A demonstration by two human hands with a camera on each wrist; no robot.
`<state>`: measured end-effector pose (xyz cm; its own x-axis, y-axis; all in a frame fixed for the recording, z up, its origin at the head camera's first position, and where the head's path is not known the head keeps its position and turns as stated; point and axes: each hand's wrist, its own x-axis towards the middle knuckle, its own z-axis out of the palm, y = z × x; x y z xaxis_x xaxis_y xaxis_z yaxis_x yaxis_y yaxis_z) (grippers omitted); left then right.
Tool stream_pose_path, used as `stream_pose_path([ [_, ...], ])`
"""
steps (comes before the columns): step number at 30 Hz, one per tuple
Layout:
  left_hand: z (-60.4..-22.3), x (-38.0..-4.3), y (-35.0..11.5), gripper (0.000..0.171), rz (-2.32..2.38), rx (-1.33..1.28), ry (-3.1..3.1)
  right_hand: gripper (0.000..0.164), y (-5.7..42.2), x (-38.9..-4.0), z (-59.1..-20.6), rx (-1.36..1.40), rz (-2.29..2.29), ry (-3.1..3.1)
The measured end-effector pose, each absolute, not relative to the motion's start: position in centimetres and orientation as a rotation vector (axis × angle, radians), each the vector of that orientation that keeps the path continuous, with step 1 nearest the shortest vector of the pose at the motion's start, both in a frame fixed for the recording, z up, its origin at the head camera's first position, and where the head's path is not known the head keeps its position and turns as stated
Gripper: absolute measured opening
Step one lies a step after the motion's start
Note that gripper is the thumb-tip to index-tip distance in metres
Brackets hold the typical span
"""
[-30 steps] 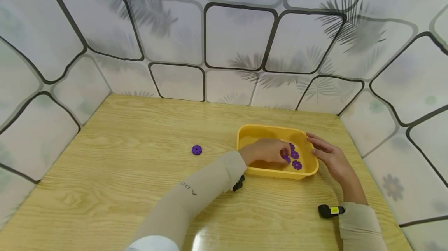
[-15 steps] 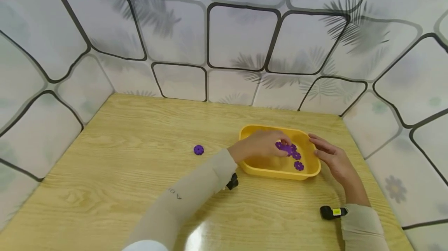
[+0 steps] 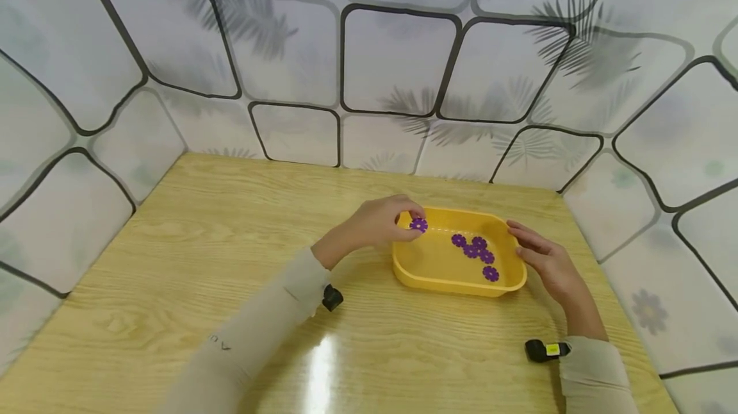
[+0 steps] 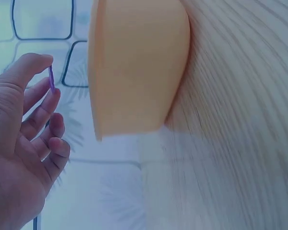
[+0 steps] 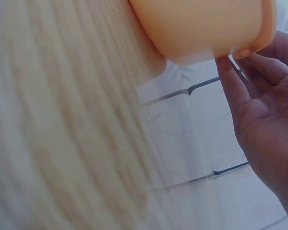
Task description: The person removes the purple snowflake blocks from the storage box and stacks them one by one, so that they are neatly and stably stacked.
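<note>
My left hand (image 3: 375, 223) pinches a purple snowflake building disc (image 3: 418, 225) between thumb and fingertips, above the left end of the yellow plastic tray (image 3: 458, 286). In the left wrist view this disc (image 4: 51, 79) is seen edge-on, beside the tray's outer wall (image 4: 139, 72). Several more purple discs (image 3: 471, 251) lie on the tray floor towards its right side, a few close together or touching. At the tray's right end, the fairly straight fingers and thumb of my right hand (image 3: 548, 266) touch the rim.
The tray stands on a wood-grain table (image 3: 230, 222). A patterned white wall covering (image 3: 398, 61) rises behind and on both sides. Each wrist wears a small black camera (image 3: 536, 350).
My left hand has moved left and up from among the discs, taking one with it. The lone disc on the table is now hidden behind the left wrist. The right hand stays put.
</note>
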<state>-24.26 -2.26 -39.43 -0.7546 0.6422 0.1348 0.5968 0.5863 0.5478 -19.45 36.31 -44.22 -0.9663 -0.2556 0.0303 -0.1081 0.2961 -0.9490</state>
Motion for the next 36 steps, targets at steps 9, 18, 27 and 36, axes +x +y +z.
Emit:
stream_pose_path([
  [9, -39.9, -23.2, -7.4, 0.031, 0.914, 0.904, 2.809, 0.054, 36.5, -19.5, -44.2, -0.335, -1.737, 2.448],
  [18, -40.8, -22.4, -11.8, 0.029, 0.889, 0.764, 2.818, 0.054, 36.4, -19.6, -44.2, -0.341, -1.726, 2.452],
  [27, -42.5, -22.1, -14.6, 0.028, 0.806, 0.652, 2.808, 0.054, 36.3, -19.5, -44.2, -0.325, -1.717, 2.458],
  [36, -43.4, -22.0, -16.1, 0.03, 0.68, 0.644, 2.813, 0.054, 36.3, -19.3, -44.1, -0.309, -1.741, 2.444],
])
